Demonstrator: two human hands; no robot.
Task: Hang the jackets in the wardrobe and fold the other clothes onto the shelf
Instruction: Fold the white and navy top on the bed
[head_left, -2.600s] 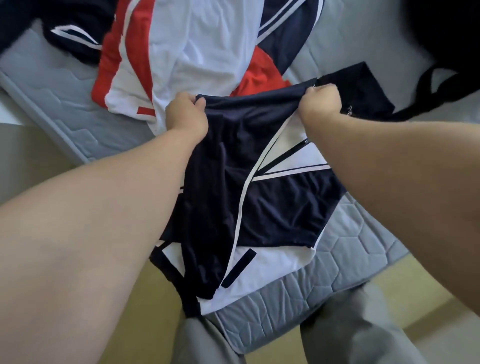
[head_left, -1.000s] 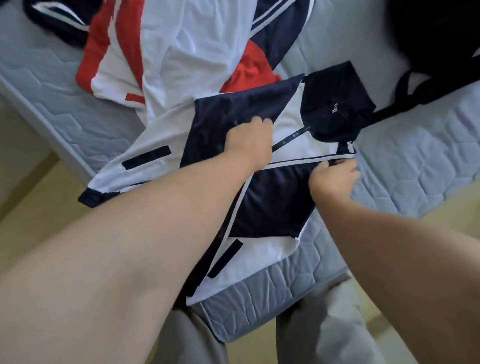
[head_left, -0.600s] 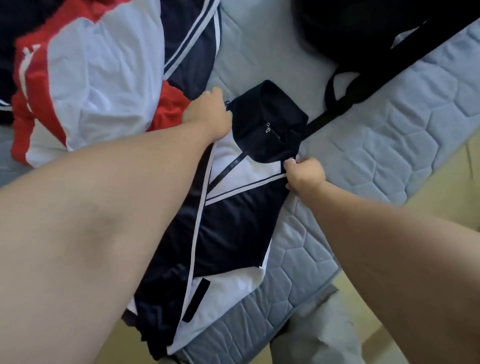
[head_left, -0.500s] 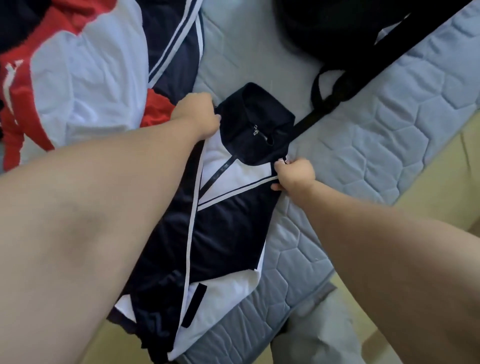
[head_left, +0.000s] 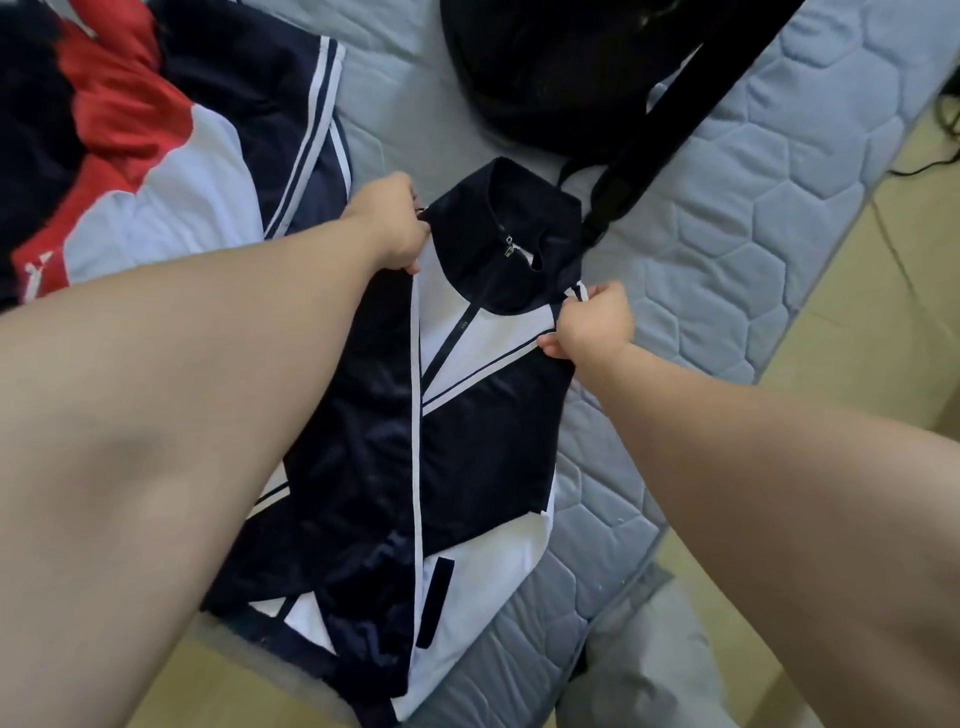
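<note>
Head view: navy-white jacket (head_left: 467, 441) flat on mattress (head_left: 779, 218); left hand (head_left: 390, 224), right hand (head_left: 592, 328) each pinching its shoulders.

A grey-blue mattress (head_left: 753, 218), quilted in hexagons, runs from the near left to the far right under soft, even light. Pale yellowish floor (head_left: 857, 322) shows along its right side and at the near left corner.

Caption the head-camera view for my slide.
Left hand and right hand pinch the shoulders of a navy-and-white jacket lying on the grey mattress, black bag beyond.
</note>
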